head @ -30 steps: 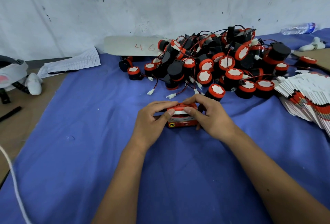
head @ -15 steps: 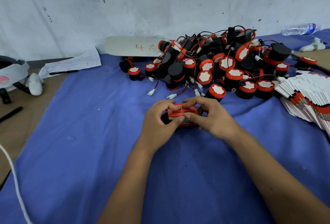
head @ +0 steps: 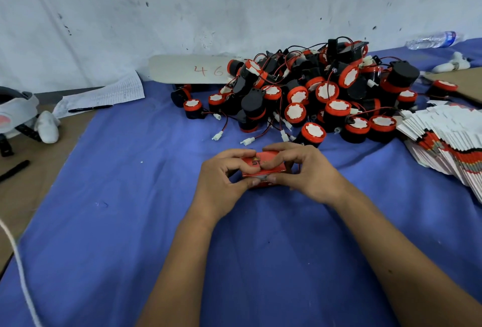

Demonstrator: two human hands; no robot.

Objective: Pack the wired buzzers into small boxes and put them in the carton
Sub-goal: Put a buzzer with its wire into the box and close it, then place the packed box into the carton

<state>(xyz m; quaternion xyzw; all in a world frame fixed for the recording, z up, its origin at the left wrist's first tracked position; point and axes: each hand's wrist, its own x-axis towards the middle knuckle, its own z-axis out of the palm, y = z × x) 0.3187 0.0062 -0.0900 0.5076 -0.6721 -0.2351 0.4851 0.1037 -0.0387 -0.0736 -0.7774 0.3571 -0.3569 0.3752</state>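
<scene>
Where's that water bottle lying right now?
The water bottle lies on its side at the far right of the head view, against the white wall, behind the buzzer pile.

Red, black and white on blue

The small box [head: 263,169] in the grip is red with dark lettering. Beyond it, the buzzers [head: 313,92] are black with red rims and white faces, on a blue cloth [head: 130,196]. To its right, flat boxes [head: 443,141] are white, edged red.
</scene>
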